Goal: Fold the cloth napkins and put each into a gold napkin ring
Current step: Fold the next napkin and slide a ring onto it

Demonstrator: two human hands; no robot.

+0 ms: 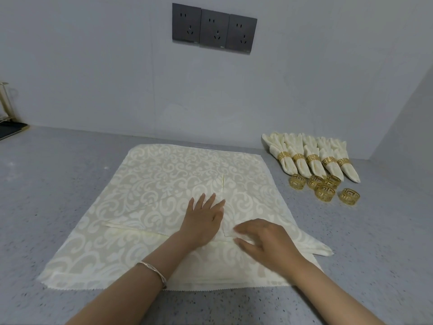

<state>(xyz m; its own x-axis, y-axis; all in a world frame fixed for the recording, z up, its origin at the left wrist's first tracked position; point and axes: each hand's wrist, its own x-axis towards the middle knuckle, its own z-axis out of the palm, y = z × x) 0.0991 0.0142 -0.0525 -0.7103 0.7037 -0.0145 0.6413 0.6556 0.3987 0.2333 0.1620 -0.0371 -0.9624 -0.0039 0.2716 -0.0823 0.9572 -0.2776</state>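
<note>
The napkin [164, 184] lies on the grey surface [58, 184]. The left hand [203, 219] presses it, fingers spread. The right hand [262, 242] touches a fold; pinching or not, I cannot tell. Loose gold rings [325, 195] sit nearby.

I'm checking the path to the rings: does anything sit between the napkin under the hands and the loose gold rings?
Nothing visible does. Only bare counter lies between the napkin and the loose rings to its right. The finished napkins lie behind the rings, out of the path.
</note>
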